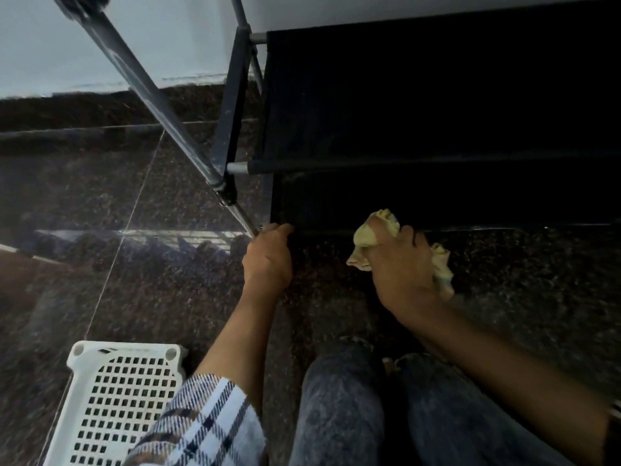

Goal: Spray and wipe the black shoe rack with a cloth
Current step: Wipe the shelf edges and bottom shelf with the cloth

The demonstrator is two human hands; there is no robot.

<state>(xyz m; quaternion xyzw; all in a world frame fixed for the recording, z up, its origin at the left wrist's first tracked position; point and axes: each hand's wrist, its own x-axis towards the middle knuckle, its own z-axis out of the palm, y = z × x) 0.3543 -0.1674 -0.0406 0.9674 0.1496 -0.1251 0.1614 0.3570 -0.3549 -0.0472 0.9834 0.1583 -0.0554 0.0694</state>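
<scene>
- A black fabric shoe rack [437, 105] on a grey metal frame fills the upper right, standing on a dark speckled floor [134, 203].
- The left hand [267, 257] is at the rack's lowest front left corner, fingers curled around the bottom rail.
- The right hand [400, 264], just right of it along the same rail, is closed around a bunched yellow cloth [368, 235] pressed at the rack's bottom edge.
- A white perforated basket [114, 398] sits well below and left of the rack.
- No readable writing anywhere.
</scene>
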